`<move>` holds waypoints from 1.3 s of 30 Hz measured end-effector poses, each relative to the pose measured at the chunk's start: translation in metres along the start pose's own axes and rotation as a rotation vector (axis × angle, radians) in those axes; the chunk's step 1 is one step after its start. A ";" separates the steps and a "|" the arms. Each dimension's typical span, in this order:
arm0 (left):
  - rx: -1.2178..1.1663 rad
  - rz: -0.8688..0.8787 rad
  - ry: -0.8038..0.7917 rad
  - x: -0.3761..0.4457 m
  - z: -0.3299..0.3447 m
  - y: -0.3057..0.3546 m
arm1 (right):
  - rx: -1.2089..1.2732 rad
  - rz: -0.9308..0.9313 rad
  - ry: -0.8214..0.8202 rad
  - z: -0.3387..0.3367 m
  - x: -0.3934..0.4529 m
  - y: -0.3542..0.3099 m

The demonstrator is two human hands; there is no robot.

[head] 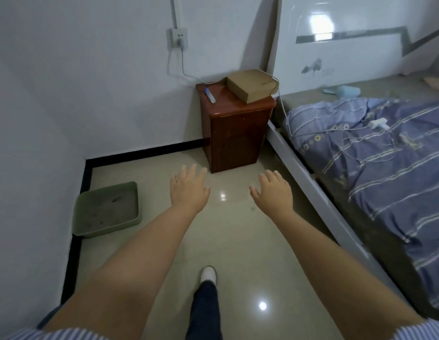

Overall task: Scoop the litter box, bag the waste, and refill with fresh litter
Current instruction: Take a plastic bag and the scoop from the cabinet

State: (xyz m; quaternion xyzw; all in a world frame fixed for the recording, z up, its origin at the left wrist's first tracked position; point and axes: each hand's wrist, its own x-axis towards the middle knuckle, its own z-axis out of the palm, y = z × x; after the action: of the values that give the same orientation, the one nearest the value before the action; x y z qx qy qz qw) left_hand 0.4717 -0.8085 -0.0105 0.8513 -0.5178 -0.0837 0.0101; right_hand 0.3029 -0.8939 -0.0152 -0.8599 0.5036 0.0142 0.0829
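- Far left, on the floor (238, 241) in the corner where the two walls meet, sits the green litter box (107, 209). It holds grey litter with a few dark clumps showing, so by the look of it no scooping has been done yet.
- The left hand (187, 190) is stretched forward over the floor, to the right of the litter box and well apart from it. Its grip is wide, fingers spread, holding nothing.
- Beyond the hands, against the far wall, stands a brown nightstand (234, 133) with a cardboard box (252, 85) on top.
- The right hand (273, 191) reaches forward beside the left, its grip wide too, fingers relaxed and empty.
- Far right runs the bed (375, 153) with a blue striped cover.
- No scoop, bag or fresh litter shows anywhere, so I judge the task barely begun: scooping, bagging and refilling all remain.
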 end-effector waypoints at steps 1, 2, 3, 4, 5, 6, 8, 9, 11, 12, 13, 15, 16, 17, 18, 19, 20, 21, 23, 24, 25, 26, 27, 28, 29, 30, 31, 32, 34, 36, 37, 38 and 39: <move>-0.001 0.001 0.003 0.031 0.002 0.002 | -0.003 -0.003 0.003 0.000 0.030 0.003; -0.008 0.002 0.007 0.065 0.006 0.003 | -0.008 -0.007 0.009 0.001 0.064 0.005; -0.018 0.000 0.004 0.099 0.010 0.004 | -0.011 -0.003 0.008 0.002 0.099 0.008; -0.023 -0.005 -0.014 0.130 0.014 0.005 | -0.011 0.014 -0.004 0.004 0.131 0.010; -0.023 -0.006 -0.033 0.160 0.018 0.005 | -0.005 0.034 -0.022 0.006 0.162 0.012; -0.020 -0.006 -0.054 0.189 0.024 0.006 | 0.000 0.048 -0.041 0.010 0.191 0.013; -0.023 -0.021 -0.101 0.244 0.032 0.008 | 0.004 0.051 -0.088 0.016 0.245 0.015; -0.028 -0.034 -0.128 0.270 0.036 0.009 | 0.005 0.047 -0.115 0.019 0.270 0.017; -0.035 -0.052 -0.203 0.318 0.046 0.011 | 0.000 0.037 -0.186 0.026 0.313 0.022; -0.045 -0.065 -0.225 0.340 0.054 0.013 | 0.000 0.026 -0.213 0.032 0.334 0.025; -0.048 -0.066 -0.236 0.364 0.063 0.016 | -0.002 0.013 -0.235 0.038 0.357 0.029; -0.066 -0.077 -0.265 0.410 0.083 0.022 | -0.011 -0.007 -0.281 0.055 0.402 0.039; -0.079 -0.102 -0.279 0.432 0.092 0.025 | -0.017 -0.023 -0.309 0.064 0.425 0.044; -0.092 -0.130 -0.294 0.453 0.101 0.027 | -0.018 -0.040 -0.336 0.075 0.448 0.048; -0.103 -0.154 -0.312 0.474 0.110 0.029 | -0.022 -0.056 -0.361 0.087 0.471 0.052; -0.108 -0.169 -0.329 0.497 0.119 0.031 | -0.031 -0.071 -0.384 0.099 0.494 0.056; -0.112 -0.177 -0.338 0.520 0.130 0.032 | -0.045 -0.083 -0.400 0.111 0.516 0.060; -0.120 -0.184 -0.344 0.542 0.143 0.032 | -0.055 -0.096 -0.415 0.123 0.537 0.063; -0.144 -0.198 -0.366 0.578 0.169 0.028 | -0.046 -0.102 -0.452 0.146 0.570 0.066; -0.173 -0.204 -0.372 0.596 0.183 0.026 | -0.033 -0.090 -0.459 0.159 0.585 0.067; -0.222 -0.225 -0.374 0.614 0.198 0.024 | -0.029 -0.079 -0.466 0.172 0.600 0.069; -0.298 -0.262 -0.379 0.630 0.212 0.022 | -0.032 -0.072 -0.473 0.186 0.613 0.071; -0.398 -0.303 -0.378 0.643 0.225 0.020 | -0.038 -0.068 -0.488 0.200 0.624 0.073; -0.509 -0.334 -0.360 0.654 0.238 0.020 | -0.042 -0.062 -0.506 0.214 0.633 0.076; -0.623 -0.364 -0.325 0.665 0.250 0.019 | -0.042 -0.056 -0.521 0.227 0.642 0.078; -0.732 -0.414 -0.285 0.675 0.261 0.018 | -0.041 -0.056 -0.541 0.240 0.649 0.080; -0.819 -0.481 -0.249 0.684 0.272 0.017 | -0.038 -0.057 -0.557 0.252 0.655 0.082; -0.891 -0.560 -0.212 0.691 0.282 0.018 | -0.033 -0.052 -0.568 0.264 0.659 0.085; -1.063 -0.706 -0.115 0.699 0.300 0.021 | -0.005 -0.033 -0.578 0.282 0.662 0.090; -1.173 -0.778 -0.030 0.699 0.310 0.025 | 0.027 -0.007 -0.589 0.294 0.660 0.093; -1.170 -0.791 0.010 0.698 0.312 0.025 | 0.042 0.005 -0.591 0.298 0.659 0.094; -1.146 -0.796 0.048 0.698 0.316 0.023 | 0.058 0.014 -0.590 0.302 0.657 0.096; -1.118 -0.796 0.074 0.699 0.319 0.021 | 0.079 0.022 -0.581 0.305 0.658 0.097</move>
State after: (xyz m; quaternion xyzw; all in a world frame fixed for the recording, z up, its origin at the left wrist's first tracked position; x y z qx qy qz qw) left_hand 0.7189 -1.4134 -0.4148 0.8461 -0.0439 -0.3065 0.4339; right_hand 0.5604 -1.4606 -0.3991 -0.8104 0.4681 0.2410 0.2570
